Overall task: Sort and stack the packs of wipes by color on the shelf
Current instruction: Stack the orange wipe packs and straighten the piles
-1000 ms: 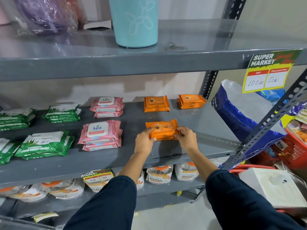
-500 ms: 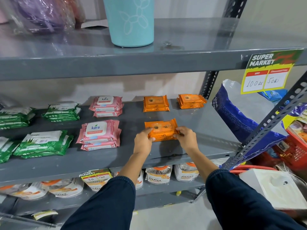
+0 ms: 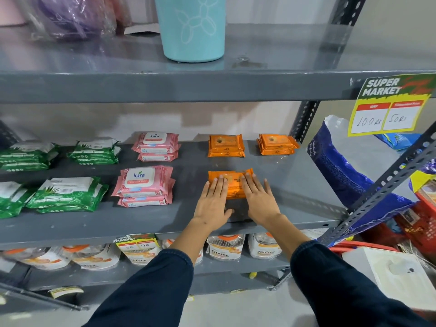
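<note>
On the grey middle shelf [image 3: 295, 185] lies an orange pack of wipes [image 3: 234, 185] near the front. My left hand [image 3: 212, 204] and my right hand [image 3: 259, 201] lie flat on it, fingers spread, palms down. Behind it sit two more orange stacks [image 3: 225, 145] [image 3: 276, 144]. Pink wipe stacks [image 3: 144, 186] [image 3: 155, 146] stand to the left. Green packs [image 3: 68, 193] [image 3: 94, 151] fill the far left of the shelf.
A blue tumbler [image 3: 191, 27] stands on the upper shelf. A yellow price sign [image 3: 387, 107] hangs at the right. A blue bag [image 3: 349, 175] leans beside the slanted shelf post [image 3: 389, 182]. White pouches [image 3: 225, 249] line the lower shelf. A red basket [image 3: 422, 220] sits at far right.
Both hands gripped the orange pack at its sides before. Now they lie flat and open on top of it, and the pack rests on the shelf.
</note>
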Demonstrator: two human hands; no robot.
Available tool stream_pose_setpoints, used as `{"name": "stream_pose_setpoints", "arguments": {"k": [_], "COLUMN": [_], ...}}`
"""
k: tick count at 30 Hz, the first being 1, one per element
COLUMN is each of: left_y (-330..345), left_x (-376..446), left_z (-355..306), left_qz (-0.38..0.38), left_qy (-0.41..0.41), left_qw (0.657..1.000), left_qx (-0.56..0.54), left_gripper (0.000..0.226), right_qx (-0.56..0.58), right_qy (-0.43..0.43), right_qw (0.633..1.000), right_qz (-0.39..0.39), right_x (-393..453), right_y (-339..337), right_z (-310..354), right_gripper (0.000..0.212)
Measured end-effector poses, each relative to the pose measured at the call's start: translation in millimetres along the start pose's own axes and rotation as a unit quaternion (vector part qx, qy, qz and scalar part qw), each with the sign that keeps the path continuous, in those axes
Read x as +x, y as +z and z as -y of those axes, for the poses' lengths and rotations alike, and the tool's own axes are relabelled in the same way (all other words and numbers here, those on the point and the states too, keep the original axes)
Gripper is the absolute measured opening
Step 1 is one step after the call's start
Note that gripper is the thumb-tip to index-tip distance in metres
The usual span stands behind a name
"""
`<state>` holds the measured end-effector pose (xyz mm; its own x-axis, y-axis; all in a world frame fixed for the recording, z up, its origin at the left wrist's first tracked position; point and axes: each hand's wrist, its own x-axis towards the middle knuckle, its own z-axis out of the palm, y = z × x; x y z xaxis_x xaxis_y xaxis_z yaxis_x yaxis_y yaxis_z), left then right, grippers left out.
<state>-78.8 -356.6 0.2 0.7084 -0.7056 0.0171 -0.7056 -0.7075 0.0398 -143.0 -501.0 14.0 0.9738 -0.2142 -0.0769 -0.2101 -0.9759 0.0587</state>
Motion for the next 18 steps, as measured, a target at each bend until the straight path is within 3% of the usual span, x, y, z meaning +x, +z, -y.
{"name": "stream_pose_setpoints", "arguments": {"k": [7, 14, 18], "left_y": [1, -7, -22], "left_x": [3, 2, -17], "left_z": [4, 4, 17], "left_qz": [0.011, 0.023, -0.136], "left_qy": [0.004, -0.003, -0.024], "left_qw": [1.000, 0.996, 0.970], "left_qx": [-0.015, -0.081, -0.201], "left_gripper": [0.082, 0.079, 0.074], "right_qx": [-0.015, 0.036, 0.208], "right_qy": [0.002, 0.016, 0.060], "right_qw": [1.000, 0.999, 0.971], "right_qz": [0.013, 0.016, -0.100], "right_x": [2, 0, 4], "right_y": [-2, -13, -25], "right_z": [0, 3, 19], "right_gripper": [0.080, 0.084, 0.073]}}
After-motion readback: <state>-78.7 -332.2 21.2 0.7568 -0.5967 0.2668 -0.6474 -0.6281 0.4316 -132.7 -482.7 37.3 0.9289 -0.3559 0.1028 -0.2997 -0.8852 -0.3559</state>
